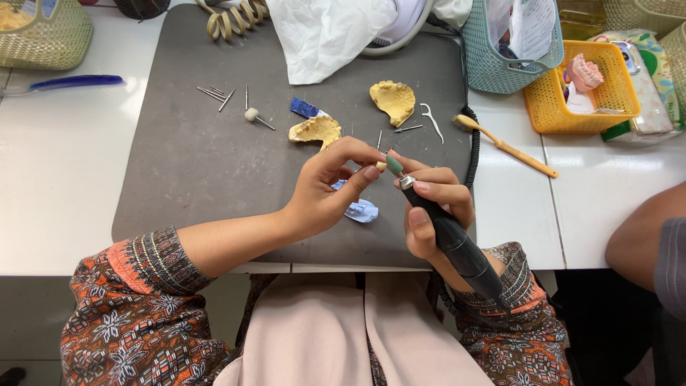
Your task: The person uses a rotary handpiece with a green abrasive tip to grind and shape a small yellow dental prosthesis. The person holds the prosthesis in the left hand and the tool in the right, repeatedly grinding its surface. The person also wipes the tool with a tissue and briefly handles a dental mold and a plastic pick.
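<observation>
The left hand (325,189) pinches a tiny cream tooth-shaped piece (381,166) between thumb and fingertips. The right hand (434,207) grips a black pen-shaped rotary handpiece (457,243), its green tip (394,165) touching the piece.

A white tabletop (57,186) is covered in the middle by a dark grey rubber mat (193,171). On the mat, two yellow plaster dental casts (315,131), thin metal burs (214,94) and a white floss pick (431,120) are laid; beside it, a wooden toothbrush (504,146) and a yellow plastic basket (580,93) are set.

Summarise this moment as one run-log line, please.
left hand: pinches small tooth piece | right hand: grips black handpiece, green tip at piece | grey mat: two yellow dental casts
</observation>
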A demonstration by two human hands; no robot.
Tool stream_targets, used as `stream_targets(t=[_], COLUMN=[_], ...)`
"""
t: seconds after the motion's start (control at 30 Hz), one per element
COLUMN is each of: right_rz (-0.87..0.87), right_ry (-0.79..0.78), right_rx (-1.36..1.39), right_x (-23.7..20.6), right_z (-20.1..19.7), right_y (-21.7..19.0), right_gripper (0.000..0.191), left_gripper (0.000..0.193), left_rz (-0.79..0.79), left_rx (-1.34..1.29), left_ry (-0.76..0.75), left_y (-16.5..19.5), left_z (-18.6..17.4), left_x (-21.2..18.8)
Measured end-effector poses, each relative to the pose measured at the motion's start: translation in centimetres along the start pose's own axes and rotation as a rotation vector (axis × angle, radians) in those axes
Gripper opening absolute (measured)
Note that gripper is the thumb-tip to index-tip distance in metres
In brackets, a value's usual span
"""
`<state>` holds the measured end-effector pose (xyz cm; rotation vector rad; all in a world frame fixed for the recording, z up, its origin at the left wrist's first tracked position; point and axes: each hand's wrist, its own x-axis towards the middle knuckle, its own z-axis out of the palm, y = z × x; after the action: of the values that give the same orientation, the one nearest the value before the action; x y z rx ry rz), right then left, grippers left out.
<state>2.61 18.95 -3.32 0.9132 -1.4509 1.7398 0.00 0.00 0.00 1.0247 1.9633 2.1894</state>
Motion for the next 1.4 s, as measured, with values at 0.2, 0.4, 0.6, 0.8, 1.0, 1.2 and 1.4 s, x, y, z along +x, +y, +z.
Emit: stream_targets(t=[0.2, 0.4, 0.6, 0.8, 1.0, 1.2, 1.4], right_rz=[0.033, 0.058, 0.033, 0.045, 0.023, 0.004, -0.018], right_ry=[-0.015, -0.074, -0.085, -0.1, -0.107, -0.015, -0.048], right_rx=[-0.056, -0.073, -0.07, -0.094, -0.086, -0.011, -0.012], right_x=[0.2, -1.6, -0.5, -1.4, -2.3, -2.0, -2.4], right_z=[6.5, 4.5, 5.0, 4.4, 3.6, 4.4, 3.8], right_y=[-1.2, -2.5, -4.3, -5.9, -6.6, -7.1, -8.1], right_gripper=[0.023, 0.024, 0.024, 0.023, 0.023, 0.022, 0.023], left_gripper=[0.015, 0.016, 0.017, 0.016, 0.017, 0.017, 0.015], left_rz=[0.071, 0.092, 0.126, 0.127, 0.121, 0.151, 0.144], left_rx=[0.018, 0.024, 0.067, 0.065, 0.104, 0.195, 0.132], left_ry=[-0.015, -0.009, -0.022, -0.021, -0.013, 0.017, 0.019], left_y=[3.0, 2.0, 4.4, 4.9, 4.7, 6.1, 6.5], left_z=[-5.1, -2.9, -2.5, -1.3, 0.1, 0.6, 1.8], left_x=[-2.9, -3.6, -3.5, -4.7, -5.5, -5.7, -6.0])
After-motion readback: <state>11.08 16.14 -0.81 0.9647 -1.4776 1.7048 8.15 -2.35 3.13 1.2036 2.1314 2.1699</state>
